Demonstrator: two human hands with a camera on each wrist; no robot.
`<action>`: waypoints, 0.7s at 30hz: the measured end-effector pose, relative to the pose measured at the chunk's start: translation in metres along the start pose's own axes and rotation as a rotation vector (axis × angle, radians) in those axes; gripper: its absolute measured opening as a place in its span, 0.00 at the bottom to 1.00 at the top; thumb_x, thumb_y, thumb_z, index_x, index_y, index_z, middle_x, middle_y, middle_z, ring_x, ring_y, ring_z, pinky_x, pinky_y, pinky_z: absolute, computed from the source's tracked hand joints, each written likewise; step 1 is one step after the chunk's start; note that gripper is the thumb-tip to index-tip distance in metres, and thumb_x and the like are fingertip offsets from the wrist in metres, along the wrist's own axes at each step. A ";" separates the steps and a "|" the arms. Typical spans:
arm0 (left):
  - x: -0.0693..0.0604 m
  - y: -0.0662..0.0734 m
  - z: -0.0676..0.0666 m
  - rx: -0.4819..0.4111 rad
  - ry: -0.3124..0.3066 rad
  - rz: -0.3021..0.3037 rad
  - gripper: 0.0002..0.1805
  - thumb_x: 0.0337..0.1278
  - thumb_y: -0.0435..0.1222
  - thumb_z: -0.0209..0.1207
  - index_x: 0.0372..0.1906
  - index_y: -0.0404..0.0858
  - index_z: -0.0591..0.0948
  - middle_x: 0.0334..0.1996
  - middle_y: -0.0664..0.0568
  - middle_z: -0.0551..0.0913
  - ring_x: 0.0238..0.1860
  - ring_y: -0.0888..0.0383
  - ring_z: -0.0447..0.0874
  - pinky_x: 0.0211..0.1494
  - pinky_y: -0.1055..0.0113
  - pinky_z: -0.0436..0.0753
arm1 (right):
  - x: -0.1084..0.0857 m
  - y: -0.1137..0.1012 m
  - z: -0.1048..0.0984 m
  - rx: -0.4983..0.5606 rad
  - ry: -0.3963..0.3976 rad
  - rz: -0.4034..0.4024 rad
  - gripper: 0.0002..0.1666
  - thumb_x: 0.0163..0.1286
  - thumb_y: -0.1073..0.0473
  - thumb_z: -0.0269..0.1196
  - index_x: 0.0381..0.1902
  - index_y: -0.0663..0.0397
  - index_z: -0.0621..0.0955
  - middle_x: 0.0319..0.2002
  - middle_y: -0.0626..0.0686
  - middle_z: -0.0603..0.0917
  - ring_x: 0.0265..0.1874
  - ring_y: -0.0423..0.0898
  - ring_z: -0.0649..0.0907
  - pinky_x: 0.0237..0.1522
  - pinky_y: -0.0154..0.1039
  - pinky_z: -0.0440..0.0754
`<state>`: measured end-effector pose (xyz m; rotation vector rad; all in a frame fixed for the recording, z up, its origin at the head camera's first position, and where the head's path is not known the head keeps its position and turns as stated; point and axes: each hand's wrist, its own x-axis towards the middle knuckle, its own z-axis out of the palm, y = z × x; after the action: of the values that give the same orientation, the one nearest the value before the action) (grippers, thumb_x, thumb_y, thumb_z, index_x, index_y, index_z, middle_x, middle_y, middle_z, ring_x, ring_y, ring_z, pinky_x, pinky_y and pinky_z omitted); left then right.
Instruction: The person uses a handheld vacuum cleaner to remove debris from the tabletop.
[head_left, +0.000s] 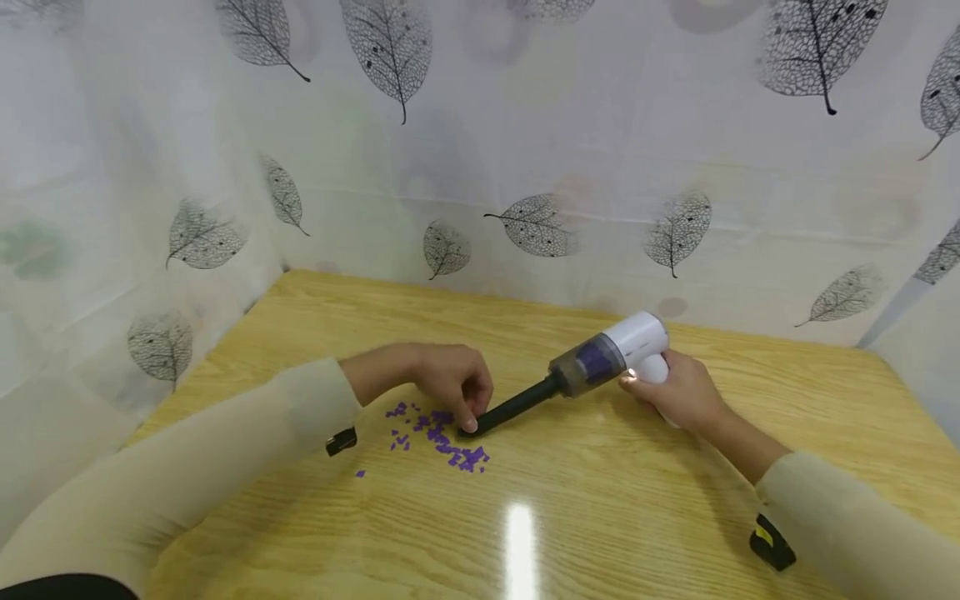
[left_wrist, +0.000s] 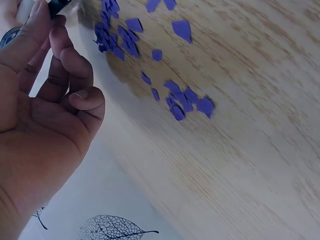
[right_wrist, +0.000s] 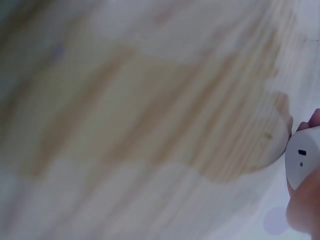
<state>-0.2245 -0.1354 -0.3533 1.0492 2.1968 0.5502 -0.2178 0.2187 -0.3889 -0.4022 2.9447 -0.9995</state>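
My right hand [head_left: 686,392] grips the white handle of a handheld vacuum cleaner [head_left: 637,337], which has a see-through dust cup and a long black nozzle [head_left: 517,406]. The nozzle slants down to the left, its tip by the purple paper scraps [head_left: 442,437] on the table. At that tip, the thumb and forefinger of my left hand [head_left: 453,379] pinch the nozzle's end. The left wrist view shows the left hand [left_wrist: 55,95] with its other fingers bent, beside scraps [left_wrist: 182,100]. Only part of the handle end [right_wrist: 302,155] and fingers show in the right wrist view.
The wooden table [head_left: 600,500] carries the scraps, with one stray piece [head_left: 360,473] nearer its front. A leaf-printed curtain [head_left: 360,183] hangs behind and along both sides. Black straps with devices sit at both wrists.
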 end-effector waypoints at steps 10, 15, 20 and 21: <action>0.002 0.009 0.004 -0.016 -0.031 0.033 0.07 0.52 0.35 0.72 0.27 0.40 0.84 0.24 0.61 0.80 0.27 0.68 0.75 0.35 0.76 0.76 | -0.003 0.004 -0.003 0.008 -0.010 0.005 0.23 0.65 0.47 0.68 0.37 0.62 0.76 0.21 0.51 0.80 0.20 0.44 0.77 0.21 0.37 0.75; 0.004 0.013 0.004 -0.007 -0.036 0.041 0.07 0.53 0.35 0.72 0.26 0.40 0.84 0.23 0.61 0.80 0.27 0.68 0.75 0.36 0.76 0.76 | -0.006 0.005 -0.006 0.016 -0.017 0.012 0.23 0.65 0.47 0.68 0.38 0.63 0.76 0.22 0.51 0.80 0.21 0.44 0.77 0.22 0.37 0.75; 0.007 0.014 0.006 0.002 -0.038 0.041 0.07 0.52 0.36 0.72 0.27 0.40 0.84 0.24 0.61 0.80 0.28 0.68 0.76 0.37 0.76 0.77 | -0.008 0.008 -0.008 0.009 -0.016 0.004 0.22 0.65 0.48 0.68 0.37 0.62 0.76 0.21 0.51 0.79 0.21 0.43 0.77 0.22 0.36 0.75; 0.008 0.014 0.007 0.002 -0.037 0.037 0.07 0.52 0.36 0.73 0.27 0.41 0.84 0.24 0.62 0.81 0.28 0.68 0.76 0.36 0.76 0.77 | -0.009 0.008 -0.008 0.006 -0.016 -0.003 0.22 0.65 0.48 0.68 0.37 0.62 0.76 0.21 0.51 0.79 0.21 0.43 0.77 0.22 0.36 0.75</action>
<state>-0.2157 -0.1199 -0.3524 1.0951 2.1501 0.5412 -0.2119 0.2319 -0.3880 -0.4118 2.9270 -1.0011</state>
